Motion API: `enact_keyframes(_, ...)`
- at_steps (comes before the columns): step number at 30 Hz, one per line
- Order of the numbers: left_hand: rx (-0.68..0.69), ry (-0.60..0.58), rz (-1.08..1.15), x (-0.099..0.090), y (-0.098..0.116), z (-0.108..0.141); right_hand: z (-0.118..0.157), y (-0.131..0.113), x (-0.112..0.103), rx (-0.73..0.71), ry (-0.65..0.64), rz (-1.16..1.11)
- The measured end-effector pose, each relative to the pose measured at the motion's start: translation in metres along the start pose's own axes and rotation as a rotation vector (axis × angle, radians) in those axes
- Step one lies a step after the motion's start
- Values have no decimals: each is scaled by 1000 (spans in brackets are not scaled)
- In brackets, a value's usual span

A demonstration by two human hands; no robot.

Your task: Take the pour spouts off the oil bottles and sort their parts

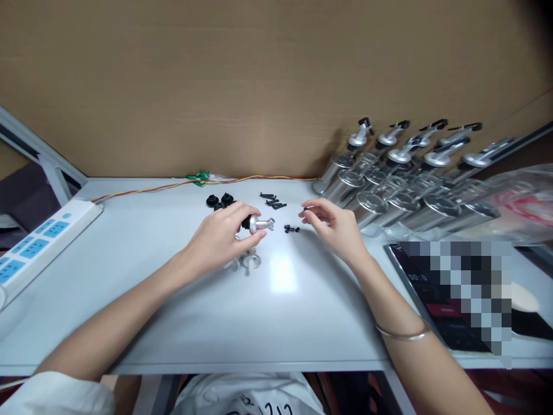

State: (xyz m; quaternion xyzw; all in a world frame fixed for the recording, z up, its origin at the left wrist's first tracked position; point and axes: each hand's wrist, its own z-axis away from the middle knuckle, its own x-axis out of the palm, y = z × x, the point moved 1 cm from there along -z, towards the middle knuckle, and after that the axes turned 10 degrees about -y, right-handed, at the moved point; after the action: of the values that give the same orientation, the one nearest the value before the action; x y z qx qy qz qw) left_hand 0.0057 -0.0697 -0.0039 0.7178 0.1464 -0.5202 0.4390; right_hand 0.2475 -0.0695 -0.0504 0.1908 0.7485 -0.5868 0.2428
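Note:
My left hand (227, 230) grips a silver pourer spout (260, 223) with a black base, its tip pointing right. Between the thumb and forefinger of my right hand (334, 226) is a small black piece (306, 209). Several small black parts (291, 229) lie on the table between my hands. Behind them are several thin black levers (273, 200). Black round stoppers (219, 200) sit behind my left hand, which partly hides them. Silver metal pieces (250, 261) lie just in front of that hand.
Several glass bottles (370, 208) with silver pourers stand at the back right. A tablet (436, 305) lies at the right. At the left is a white power strip (47, 245). A red and yellow wire (164, 186) runs along the back edge, by green plastic (199, 178).

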Motion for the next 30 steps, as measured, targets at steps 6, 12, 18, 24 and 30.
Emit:
enact_keyframes(6, -10, -15, 22, 0, 0, 0, -3, 11, -1, -66, -37, 204)
enact_keyframes(12, -2, -12, 6, 0, 0, 1, -7, 26, -2, -80, -143, 387)
enact_keyframes(18, -1, -20, -4, 2, -1, 1, -9, 31, 5, -55, -231, 445)
enact_keyframes(24, -5, -15, 14, 0, 1, 0, -3, 20, 5, -158, -225, 549)
enact_keyframes(30, -2, -2, 12, 1, 1, 0, 0, 14, 13, -196, -241, 699)
